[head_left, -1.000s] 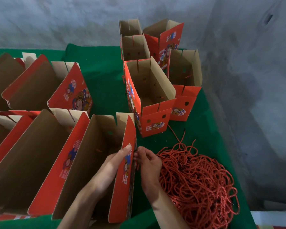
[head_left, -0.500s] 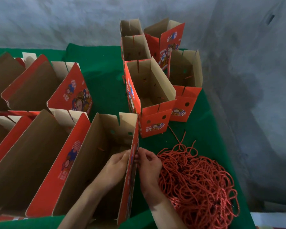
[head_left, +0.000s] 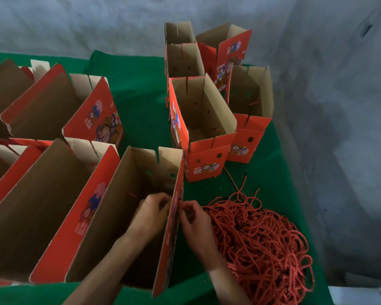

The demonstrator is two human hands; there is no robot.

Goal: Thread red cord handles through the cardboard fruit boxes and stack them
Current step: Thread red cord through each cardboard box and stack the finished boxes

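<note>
Between the two hands stands the near box's right wall [head_left: 174,219], its long axis running away from the person. Inside the box, the left hand [head_left: 151,213] curls its fingers against that wall; outside it, the right hand [head_left: 193,219] pinches what seems to be a red cord end. Just right of the right hand, the cord heap [head_left: 257,245] lies on the green counter [head_left: 141,102].
</note>
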